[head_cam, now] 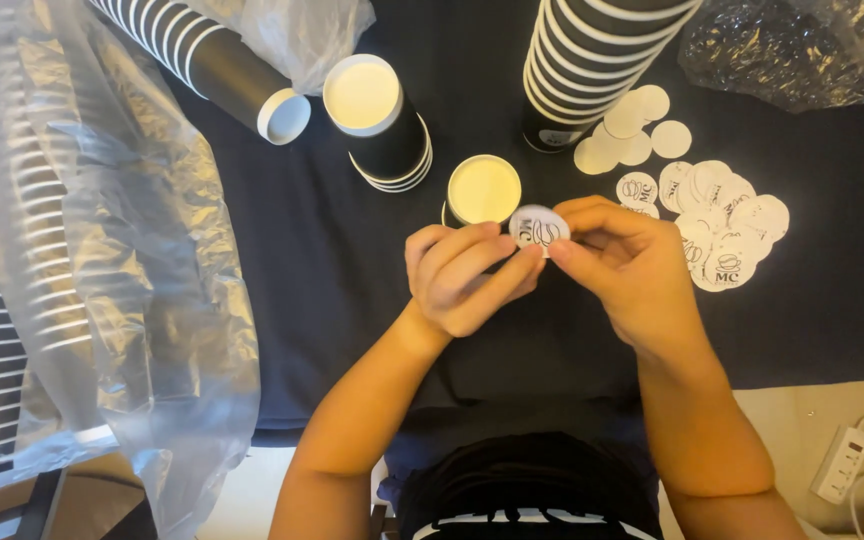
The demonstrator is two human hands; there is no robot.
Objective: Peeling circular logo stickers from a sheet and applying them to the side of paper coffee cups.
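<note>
1. Got a round white sticker (538,228) with a dark printed design pinched between both hands, held up just over the dark surface (332,260), right in front of a single black cup (480,192) that sits upside down with its pale bottom facing me.
2. My left hand (467,275) has its grip closed on the sticker's left edge, fingers curled in around it.
3. My right hand (627,265) is clenched on the right edge, thumb and fingertips meeting at the sticker. Can't tell if the backing is on or off, it's too small to see.
4. Just right of my right hand there's a loose pile of stickers (717,215), some printed side up, some plain.
5. Further out: a short stack of upside-down cups (380,125), a tall stack of cups (592,60) near the top, and another long stack lying on its side (212,60) at upper left.
6. Clear plastic wrap (132,260) covers the left side, more crinkled plastic (802,50) at upper right.
7. White power strip (842,462) at lower right.
</note>
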